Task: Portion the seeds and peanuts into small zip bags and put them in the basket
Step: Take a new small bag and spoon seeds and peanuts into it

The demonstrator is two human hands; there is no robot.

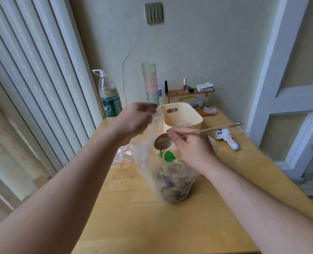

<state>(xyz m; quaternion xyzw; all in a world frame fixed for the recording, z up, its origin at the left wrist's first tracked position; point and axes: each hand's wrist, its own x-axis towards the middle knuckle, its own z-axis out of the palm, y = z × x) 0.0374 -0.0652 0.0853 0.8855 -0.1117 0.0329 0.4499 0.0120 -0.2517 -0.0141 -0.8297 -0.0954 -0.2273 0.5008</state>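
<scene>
Clear plastic bag [170, 180], one, holding seeds, stands mid-table [133, 217]; left hand [135, 121] pinches its rim up. Right hand [192, 145] grips one spoon [163, 142] over it. One cream basket [181, 114] just behind; loose zip bags [123, 154] beside, number unclear.

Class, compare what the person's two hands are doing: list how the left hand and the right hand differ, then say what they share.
The left hand pinches the big plastic bag by its top edge; the right hand holds a spoon by its handle. The left hand is raised higher, the right hand sits lower, at the bag's mouth. Both work over the wooden table.
</scene>
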